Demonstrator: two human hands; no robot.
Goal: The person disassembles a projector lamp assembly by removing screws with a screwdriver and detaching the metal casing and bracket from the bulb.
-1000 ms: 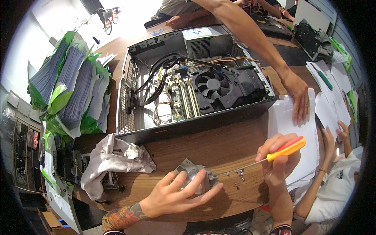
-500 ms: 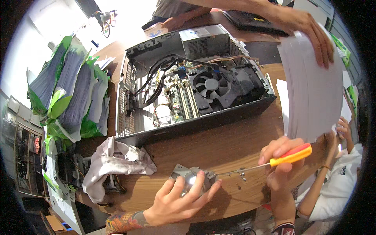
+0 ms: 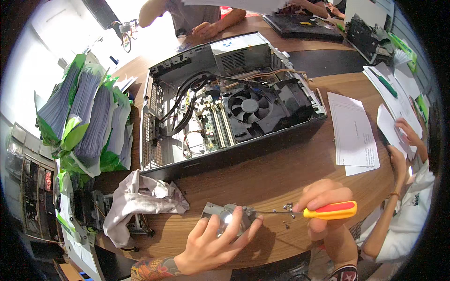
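My left hand (image 3: 213, 246) is spread over a silver hard drive (image 3: 212, 209), with its fingers pressing it to the wooden table. A shiny round area shows between the fingers. My right hand (image 3: 326, 194) grips a yellow-and-red screwdriver (image 3: 335, 211) by the handle. Its thin shaft points left, and the tip meets the drive's right edge; the exact contact point is too small to make out. Several small screws (image 3: 289, 207) lie by the shaft. Beyond my hands stands an opened desktop computer case (image 3: 225, 154) with a black fan (image 3: 250, 107) and cables inside.
A crumpled pale cloth (image 3: 140, 201) lies left of the drive. Bundled paper stacks (image 3: 89, 107) in green wrapping stand at the left. Printed sheets (image 3: 354, 131) lie right of the case. Another person's hands (image 3: 407, 140) hold papers at the right; someone else sits across the table.
My right hand and the screwdriver have shifted left and slightly down, and the handle is now nearly level. Another person's hand has carried the thick paper stack away toward the far side, uncovering printed sheets.
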